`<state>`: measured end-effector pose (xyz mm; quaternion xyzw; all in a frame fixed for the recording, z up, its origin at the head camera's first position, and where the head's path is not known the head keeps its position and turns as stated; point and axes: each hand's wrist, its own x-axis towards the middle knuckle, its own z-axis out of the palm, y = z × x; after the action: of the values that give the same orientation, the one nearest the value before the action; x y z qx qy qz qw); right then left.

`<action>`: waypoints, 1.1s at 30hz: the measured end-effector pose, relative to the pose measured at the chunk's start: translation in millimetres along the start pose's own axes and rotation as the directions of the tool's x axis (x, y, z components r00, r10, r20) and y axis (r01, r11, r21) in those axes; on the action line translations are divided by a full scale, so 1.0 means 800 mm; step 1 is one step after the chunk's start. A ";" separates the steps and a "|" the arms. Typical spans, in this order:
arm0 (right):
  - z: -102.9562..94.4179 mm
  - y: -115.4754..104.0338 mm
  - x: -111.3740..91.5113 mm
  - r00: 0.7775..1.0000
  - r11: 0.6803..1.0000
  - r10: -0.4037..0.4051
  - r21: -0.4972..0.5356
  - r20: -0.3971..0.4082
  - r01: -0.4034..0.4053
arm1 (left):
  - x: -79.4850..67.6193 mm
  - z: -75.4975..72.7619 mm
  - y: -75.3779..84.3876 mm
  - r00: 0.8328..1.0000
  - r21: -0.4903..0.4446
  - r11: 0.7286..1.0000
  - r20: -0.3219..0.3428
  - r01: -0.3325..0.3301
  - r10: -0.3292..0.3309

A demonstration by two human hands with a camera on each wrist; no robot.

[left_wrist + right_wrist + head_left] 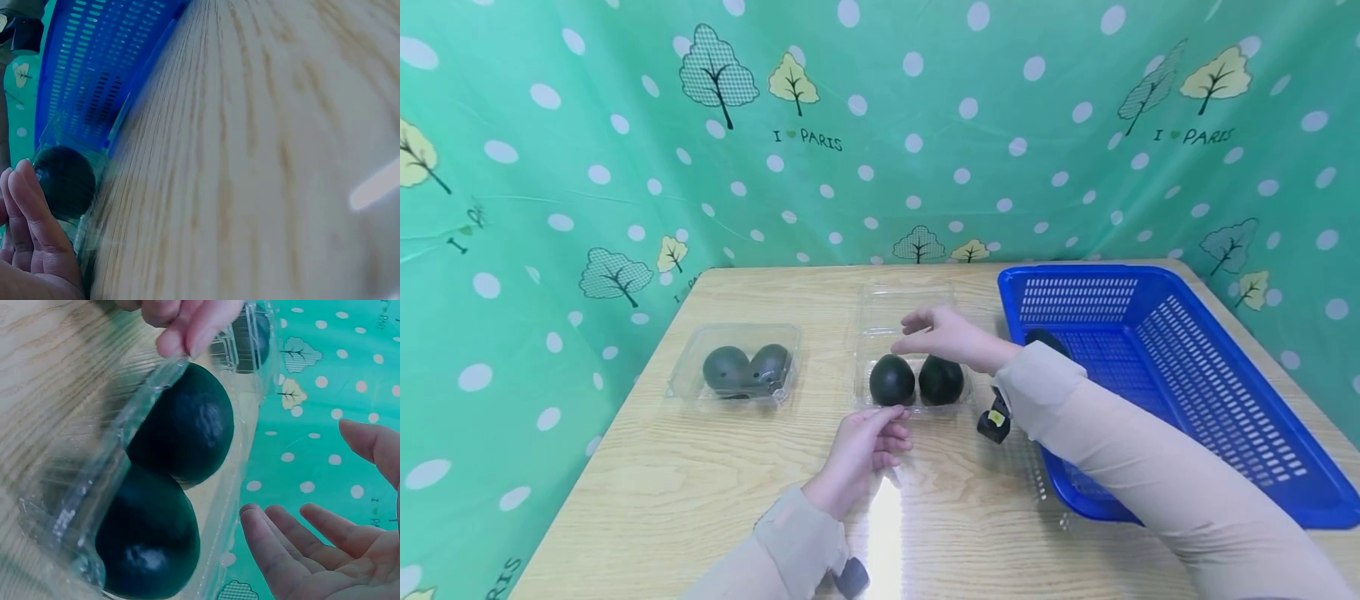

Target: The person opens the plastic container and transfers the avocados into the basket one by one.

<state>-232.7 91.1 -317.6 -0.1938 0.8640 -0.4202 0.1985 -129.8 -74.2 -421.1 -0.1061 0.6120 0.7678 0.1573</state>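
Note:
A clear plastic clamshell (pixel 859 392) lies with its lid laid back, holding two dark avocados, one on the left (pixel 892 381) and one on the right (pixel 941 382). At its near rim, my left hand (pixel 867 446) pinches the edge between thumb and finger, as the right wrist view shows. My right hand (pixel 943 333) hovers over the far side of the avocados, fingers spread and nothing in them. From the right wrist, both avocados (pixel 181 425) sit side by side behind the clear front wall. Part of the lid is hidden behind my right hand.
On the left stands a closed clear clamshell (pixel 688 367) with two more avocados (pixel 726 367). A large blue basket (pixel 1210 383) fills the right side, with a dark avocado (pixel 1047 340) partly hidden by my right sleeve. A green dotted curtain (pixel 940 183) hangs behind the wooden table (pixel 700 500).

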 end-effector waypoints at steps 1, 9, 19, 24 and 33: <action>0.001 0.000 -0.001 1.000 1.000 0.011 -0.011 0.000 -0.011 | 0.000 0.000 0.000 1.000 0.001 1.000 0.000 0.000 0.000; 0.012 0.002 0.002 0.998 0.993 0.064 -0.102 -0.011 -0.065 | 0.000 -0.001 0.000 1.000 0.004 1.000 0.007 0.009 -0.009; 0.023 0.007 0.006 0.997 0.992 0.081 -0.101 0.002 -0.080 | 0.000 0.000 0.000 1.000 -0.003 1.000 0.002 0.014 -0.014; 0.030 0.008 0.009 0.995 0.989 0.097 -0.114 -0.001 -0.096 | 0.001 0.000 -0.001 1.000 -0.006 1.000 0.003 0.012 -0.012; 0.041 0.006 0.014 0.994 0.975 0.100 -0.196 -0.032 -0.105 | 0.002 -0.002 -0.001 1.000 0.001 1.000 -0.001 0.014 -0.014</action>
<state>-226.3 66.8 -342.2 -0.1632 0.9124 -0.3237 0.1902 -130.7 -75.2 -422.6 -0.1107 0.6116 0.7664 0.1623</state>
